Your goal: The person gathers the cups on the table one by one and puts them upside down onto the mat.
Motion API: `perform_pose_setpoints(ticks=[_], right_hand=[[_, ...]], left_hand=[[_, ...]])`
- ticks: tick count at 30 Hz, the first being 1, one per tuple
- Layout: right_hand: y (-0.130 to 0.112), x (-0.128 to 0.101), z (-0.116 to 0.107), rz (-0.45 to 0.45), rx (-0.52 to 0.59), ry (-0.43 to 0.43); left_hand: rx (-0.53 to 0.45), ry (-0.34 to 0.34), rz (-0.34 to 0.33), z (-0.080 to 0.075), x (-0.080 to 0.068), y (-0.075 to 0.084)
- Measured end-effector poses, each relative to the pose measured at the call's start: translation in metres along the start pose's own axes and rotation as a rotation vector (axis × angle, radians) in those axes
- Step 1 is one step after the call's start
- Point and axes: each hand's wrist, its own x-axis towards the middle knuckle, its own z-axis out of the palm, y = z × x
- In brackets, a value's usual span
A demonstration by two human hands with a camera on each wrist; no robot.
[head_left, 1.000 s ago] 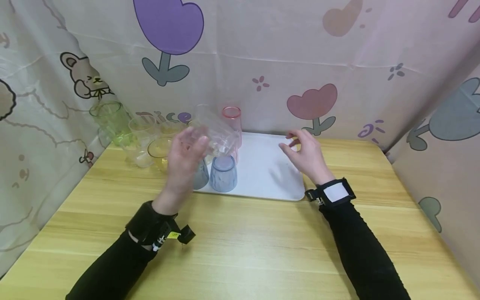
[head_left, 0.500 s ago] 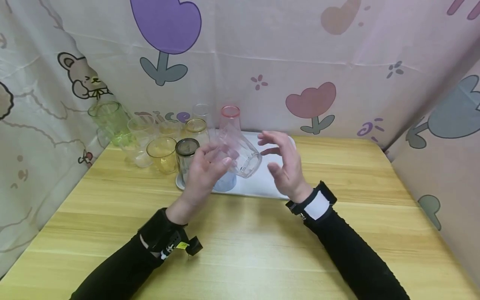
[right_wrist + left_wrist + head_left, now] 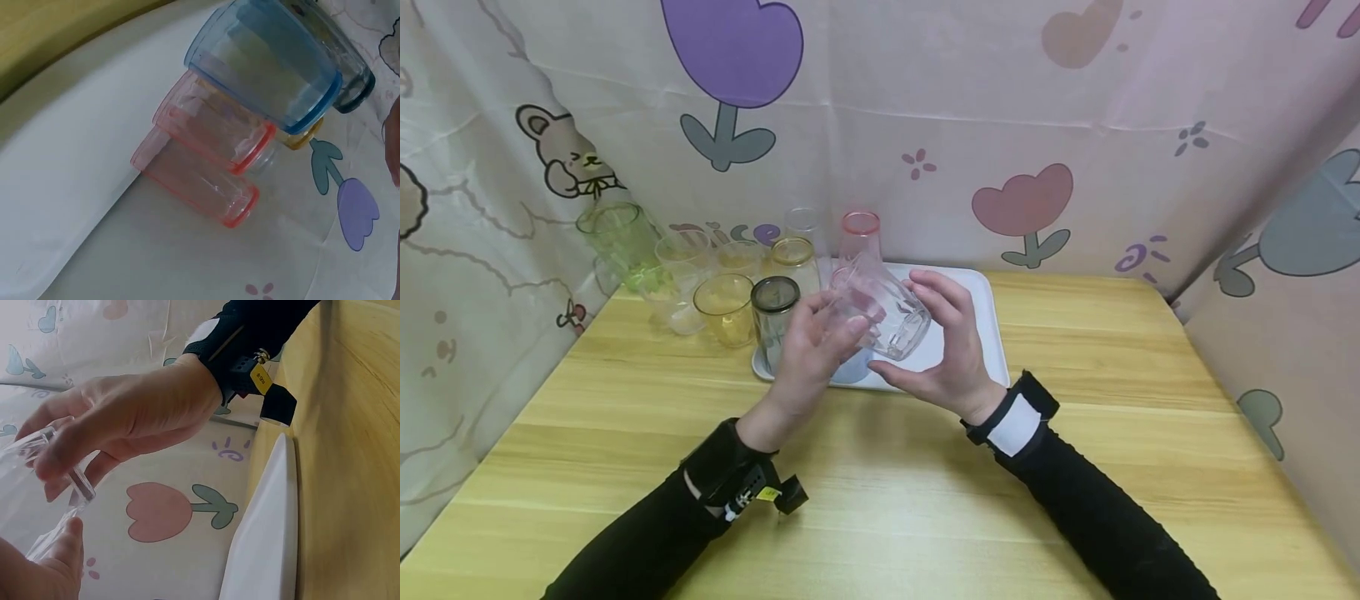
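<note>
A clear drinking glass is raised above the tray, tilted with its thick base toward the right. My left hand holds it at the mouth end. Around the base curl the fingers and thumb of my right hand, also seen close up as the right hand in the left wrist view. Below the held glass, a blue glass stands upside down on the white tray, largely hidden in the head view. Two pink glasses stand behind it, with a grey glass at the tray's left.
An amber glass stands upside down farther back on the tray. Left of the tray, on the wooden table, are a yellow glass, several clear glasses and a tall green glass. A patterned curtain hangs behind.
My left hand has brought the clear glass rightward and down from over the other glasses. The right hand has come left and closed its fingers around the glass's base.
</note>
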Motion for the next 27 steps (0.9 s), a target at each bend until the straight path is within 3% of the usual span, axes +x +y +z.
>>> perform_pose_setpoints(ticks=[10,14,18,22,27], right_hand=[[0.004,0.003,-0.003,-0.029,-0.046,-0.033],[0.005,0.007,-0.006,-0.033,-0.058,-0.027],[0.005,0.01,-0.008,0.012,-0.028,0.031],[0.006,0.011,-0.011,0.081,0.031,0.1],[0.011,0.014,-0.019,0.131,0.04,0.145]], left_hand=[[-0.025,-0.023,-0.02,0.001,0.002,0.001],[-0.049,-0.06,-0.039,-0.001,0.003,0.002],[-0.04,-0.124,-0.027,-0.002,0.005,0.001],[0.03,-0.237,0.03,-0.002,0.006,-0.006],[0.225,-0.309,0.068,0.003,-0.001,-0.018]])
